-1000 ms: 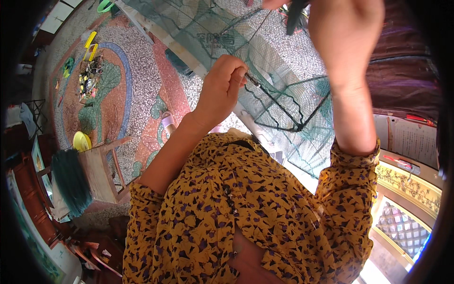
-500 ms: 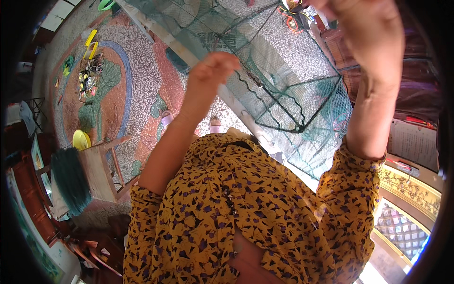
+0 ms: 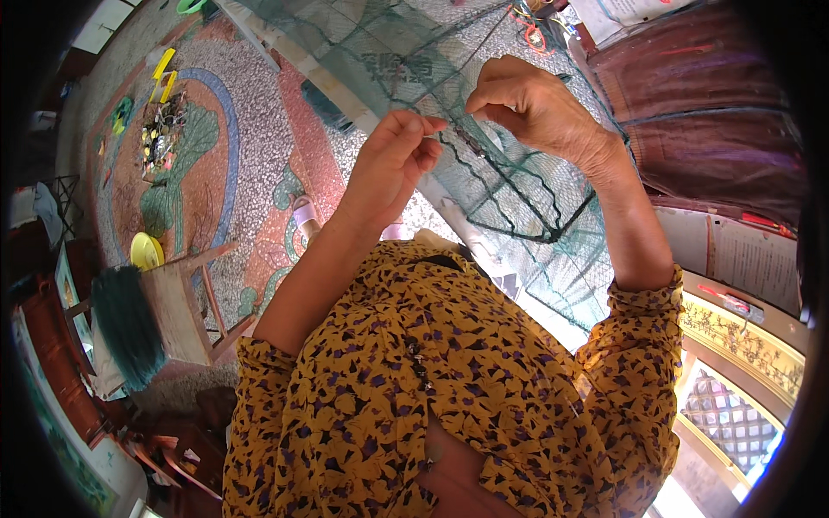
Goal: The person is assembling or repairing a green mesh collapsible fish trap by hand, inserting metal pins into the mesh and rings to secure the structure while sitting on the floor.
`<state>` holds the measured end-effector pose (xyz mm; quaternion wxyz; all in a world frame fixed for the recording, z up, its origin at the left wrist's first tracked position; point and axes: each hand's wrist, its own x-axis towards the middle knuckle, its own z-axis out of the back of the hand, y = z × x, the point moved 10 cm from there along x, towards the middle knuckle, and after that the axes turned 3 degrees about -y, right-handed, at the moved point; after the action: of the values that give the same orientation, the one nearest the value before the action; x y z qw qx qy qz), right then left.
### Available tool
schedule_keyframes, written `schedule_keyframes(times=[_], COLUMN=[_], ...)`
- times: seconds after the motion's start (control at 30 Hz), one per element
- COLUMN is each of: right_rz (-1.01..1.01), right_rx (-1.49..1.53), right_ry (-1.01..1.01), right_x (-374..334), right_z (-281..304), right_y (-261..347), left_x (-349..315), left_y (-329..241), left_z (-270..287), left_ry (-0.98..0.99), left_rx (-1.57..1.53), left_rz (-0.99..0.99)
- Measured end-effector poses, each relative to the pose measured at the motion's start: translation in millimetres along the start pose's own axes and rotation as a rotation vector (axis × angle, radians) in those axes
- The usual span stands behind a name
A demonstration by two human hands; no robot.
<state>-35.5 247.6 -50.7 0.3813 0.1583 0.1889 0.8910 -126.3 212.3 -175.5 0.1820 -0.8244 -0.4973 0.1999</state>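
A green mesh net (image 3: pixel 527 186) with dark cords and a folding frame is spread in front of me. Over its near left part, my left hand (image 3: pixel 393 164) is raised with thumb and forefinger pinched together. To the right of it and a little farther off, my right hand (image 3: pixel 540 108) is also closed, its thumb against curled fingers. Whatever either pinch holds is too thin or hidden to name. A short gap separates the two hands, and a dark cord (image 3: pixel 471 142) of the net runs just below them.
At the left stands a wooden stool (image 3: pixel 186 315) with a bundle of dark green strands (image 3: pixel 129 328) over it. A yellow bowl (image 3: pixel 148 251) and a pile of small items (image 3: pixel 164 142) lie beyond. Dark red cloth (image 3: pixel 708 104) covers the right side.
My right hand has come down and inward from the upper right, toward my left hand. The left hand has shifted slightly right, its fingers still pinched.
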Motion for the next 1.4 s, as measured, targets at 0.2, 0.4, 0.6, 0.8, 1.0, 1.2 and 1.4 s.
schedule_keyframes(times=[0.2, 0.4, 0.6, 0.8, 1.0, 1.2, 1.4], right_rz=[-0.090, -0.004, 0.201, 0.093, 0.576, 0.298, 0.058], right_rx=[0.243, 0.283, 0.091, 0.896, 0.900, 0.437, -0.163], right_ry=[0.023, -0.016, -0.258, -0.293, -0.792, -0.645, -0.119], right_x=[1.3, 9.6, 10.9, 32.3, 14.1, 14.2, 10.0], right_z=[-12.3, -28.3, -4.6, 23.3, 135.5, 130.1, 36.4], right_y=[-2.4, 19.1, 55.4, 89.6, 74.3, 61.6, 28.5], left_x=[1.5, 0.7, -2.7, -18.6, -27.2, -2.0, 4.5], left_y=[18.0, 27.4, 4.9, -34.4, -49.0, -40.6, -39.7], left_z=[13.3, 17.0, -7.1, -34.8, -74.8, -17.4, 8.0], left_ry=[-0.055, -0.087, -0.119, -0.217, 0.049, -0.140, -0.080], left_rx=[-0.164, -0.210, 0.067, 0.693, 1.171, 0.472, 0.065], left_rz=[0.070, 0.114, -0.044, -0.370, -0.739, -0.212, -0.110])
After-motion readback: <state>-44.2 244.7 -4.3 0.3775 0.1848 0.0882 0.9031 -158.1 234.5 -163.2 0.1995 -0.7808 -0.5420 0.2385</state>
